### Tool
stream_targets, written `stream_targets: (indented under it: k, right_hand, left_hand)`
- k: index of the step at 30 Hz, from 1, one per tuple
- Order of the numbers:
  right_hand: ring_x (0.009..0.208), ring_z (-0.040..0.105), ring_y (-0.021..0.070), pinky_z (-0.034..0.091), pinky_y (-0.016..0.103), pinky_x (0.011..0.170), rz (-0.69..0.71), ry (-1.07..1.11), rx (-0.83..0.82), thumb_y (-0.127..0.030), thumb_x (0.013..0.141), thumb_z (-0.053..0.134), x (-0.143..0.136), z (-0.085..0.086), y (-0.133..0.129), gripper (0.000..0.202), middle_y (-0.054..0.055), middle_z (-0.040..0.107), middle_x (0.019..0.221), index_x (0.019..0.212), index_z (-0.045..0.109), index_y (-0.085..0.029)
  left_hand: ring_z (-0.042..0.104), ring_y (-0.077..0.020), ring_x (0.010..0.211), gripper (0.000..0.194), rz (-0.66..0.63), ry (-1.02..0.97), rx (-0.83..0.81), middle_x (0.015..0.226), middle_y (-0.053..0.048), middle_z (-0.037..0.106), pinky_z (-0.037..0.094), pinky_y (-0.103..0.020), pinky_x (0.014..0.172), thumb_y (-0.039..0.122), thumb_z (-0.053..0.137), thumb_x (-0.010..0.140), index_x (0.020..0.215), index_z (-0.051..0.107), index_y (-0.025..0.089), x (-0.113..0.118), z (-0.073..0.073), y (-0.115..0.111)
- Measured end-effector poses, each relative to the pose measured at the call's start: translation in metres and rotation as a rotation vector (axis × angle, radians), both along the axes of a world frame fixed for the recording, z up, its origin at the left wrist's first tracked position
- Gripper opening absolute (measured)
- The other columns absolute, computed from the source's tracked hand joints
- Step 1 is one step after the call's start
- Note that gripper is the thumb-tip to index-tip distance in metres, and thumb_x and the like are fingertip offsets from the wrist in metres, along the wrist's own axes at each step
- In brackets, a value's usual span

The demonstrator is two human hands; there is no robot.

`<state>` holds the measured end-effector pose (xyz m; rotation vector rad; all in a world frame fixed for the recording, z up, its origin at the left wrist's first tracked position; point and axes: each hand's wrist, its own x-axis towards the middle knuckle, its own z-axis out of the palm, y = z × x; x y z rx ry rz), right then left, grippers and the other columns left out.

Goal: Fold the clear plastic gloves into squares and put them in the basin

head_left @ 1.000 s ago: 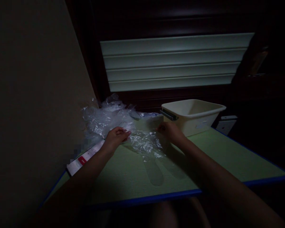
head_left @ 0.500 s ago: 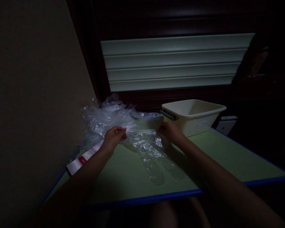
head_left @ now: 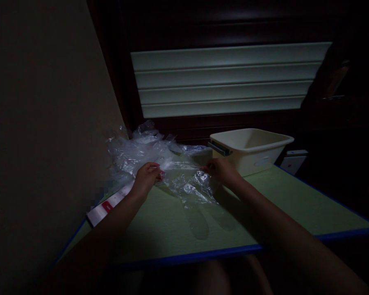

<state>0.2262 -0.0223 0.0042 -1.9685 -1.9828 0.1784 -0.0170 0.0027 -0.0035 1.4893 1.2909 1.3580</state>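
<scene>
A clear plastic glove (head_left: 192, 190) is stretched between my two hands above the green table (head_left: 160, 229). Its cuff edge runs taut from one hand to the other, and its finger parts hang down toward me. My left hand (head_left: 146, 178) pinches the cuff at the left end. At the right end, my right hand (head_left: 219, 170) pinches the cuff just in front of the cream bin. Behind my left hand lies a crumpled heap of clear plastic (head_left: 135, 151).
The cream bin (head_left: 246, 159) with a dark handle stands at the back right. A white box with a red patch (head_left: 107, 205) lies along the left edge. Another white box (head_left: 293, 162) is beyond the table's right edge. A wall (head_left: 49, 123) rises on the left.
The glove's cuff has opened slightly between my hands, and its finger parts have shifted a little to the left. Both hands stay in nearly the same place.
</scene>
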Motion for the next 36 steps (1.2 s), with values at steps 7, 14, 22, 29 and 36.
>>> stream_targets:
  k: [7,14,22,29,36]
  right_hand:
    - [0.088,0.059,0.018,0.05,0.037,0.075,-0.042,-0.053,-0.042,-0.033,0.088,0.052,0.0,0.001,-0.004,0.026,0.006,0.059,0.105,0.107,0.056,-0.016]
    - [0.087,0.059,0.0176,0.05,0.037,0.074,0.008,-0.046,0.022,-0.034,0.088,0.051,-0.004,0.003,-0.005,0.027,0.006,0.059,0.104,0.107,0.056,-0.015]
    - [0.065,0.059,0.0126,0.04,0.021,0.054,0.327,0.056,0.014,-0.038,0.084,0.054,-0.015,0.004,-0.013,0.026,0.005,0.066,0.076,0.083,0.064,-0.015]
    - [0.064,0.059,0.0142,0.039,0.021,0.053,0.458,0.038,-0.113,-0.031,0.074,0.063,-0.013,-0.001,-0.02,0.02,0.005,0.067,0.077,0.087,0.064,-0.015]
    - [0.067,0.06,0.0125,0.042,0.02,0.06,0.387,-0.011,-0.084,-0.008,0.076,0.054,-0.013,0.003,-0.018,0.019,0.005,0.068,0.079,0.089,0.066,-0.014]
  left_hand:
    - [0.057,-0.0212,0.08,0.02,0.013,0.461,0.333,0.092,-0.005,0.057,0.044,-0.039,0.082,0.017,0.056,0.07,0.09,0.056,0.019,0.0,-0.001,-0.009]
    - [0.054,-0.0244,0.094,0.014,-0.112,0.705,0.5,0.093,-0.008,0.057,0.041,-0.039,0.088,0.019,0.047,0.079,0.088,0.058,0.016,0.002,0.0,-0.014]
    - [0.056,-0.0208,0.101,0.024,-0.454,0.884,0.506,0.107,-0.009,0.061,0.042,-0.032,0.091,0.028,0.046,0.088,0.105,0.058,0.016,0.01,-0.013,-0.022]
    - [0.046,-0.0226,0.116,0.032,-0.551,1.028,0.482,0.122,-0.012,0.053,0.035,-0.033,0.099,0.033,0.044,0.09,0.115,0.054,0.014,0.01,-0.019,-0.028]
    - [0.045,-0.0213,0.117,0.032,-0.551,1.093,0.482,0.125,-0.011,0.05,0.035,-0.032,0.099,0.034,0.042,0.092,0.116,0.053,0.015,0.007,-0.019,-0.025]
